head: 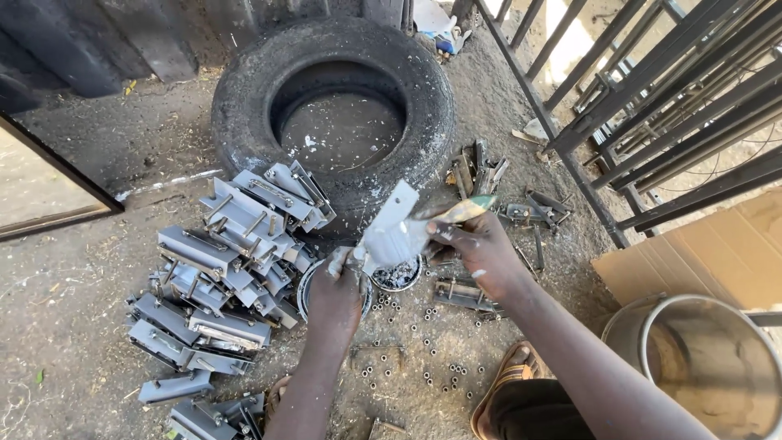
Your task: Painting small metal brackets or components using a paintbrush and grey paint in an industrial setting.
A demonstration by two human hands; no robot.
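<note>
Fingers of the left hand (336, 287) grip a grey-painted metal bracket (389, 230) while the right hand (476, 248) grips a paintbrush (460, 212).

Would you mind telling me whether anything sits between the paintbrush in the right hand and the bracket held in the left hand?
Nothing visible does. The right hand holds the paintbrush with its tip against the grey-painted metal bracket, which the left hand grips from below, above the small paint tin.
</note>
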